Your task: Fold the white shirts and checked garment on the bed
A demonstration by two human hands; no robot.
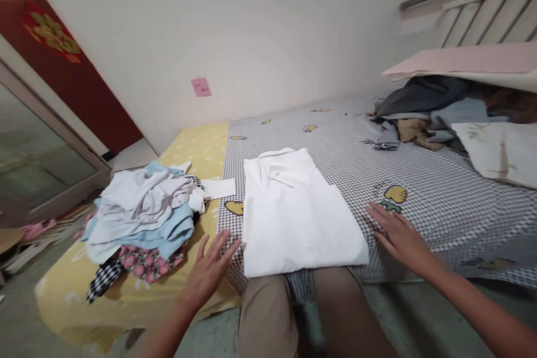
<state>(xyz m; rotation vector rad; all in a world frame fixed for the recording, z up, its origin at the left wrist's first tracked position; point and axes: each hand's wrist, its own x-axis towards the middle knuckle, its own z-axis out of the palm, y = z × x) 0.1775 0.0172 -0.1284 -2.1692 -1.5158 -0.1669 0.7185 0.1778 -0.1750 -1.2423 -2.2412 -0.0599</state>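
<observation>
A white collared shirt [297, 218] lies folded into a rough rectangle on the bed, its collar toward the wall and its lower edge near my knees. My left hand [212, 265] is just left of the shirt, fingers spread and holding nothing. On the other side, my right hand [398, 235] hovers over or rests on the checked sheet, fingers apart with nothing in them. Whether either palm touches the bed I cannot tell.
Left on the yellow cover [201, 148] sits a heap of clothes [142, 201], with a white card [218, 188] beside it. Dark clothes [423, 100] lie under a pink board [470, 60] at the right. A pink note [201, 87] is on the wall.
</observation>
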